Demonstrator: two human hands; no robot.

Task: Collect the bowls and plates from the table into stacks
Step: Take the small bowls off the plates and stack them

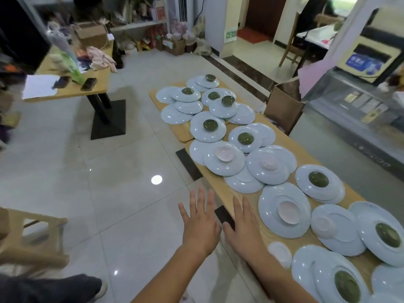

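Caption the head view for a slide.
Open left hand and right hand hover at the edge of a wooden table crowded with pale blue plates carrying green bowls and pink bowls.

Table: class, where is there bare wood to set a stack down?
The table has one bare strip along its near edge, between the right hand and the large plate with the pink bowl, and another along the far edge by the cardboard box. Elsewhere the plates overlap, crowded.
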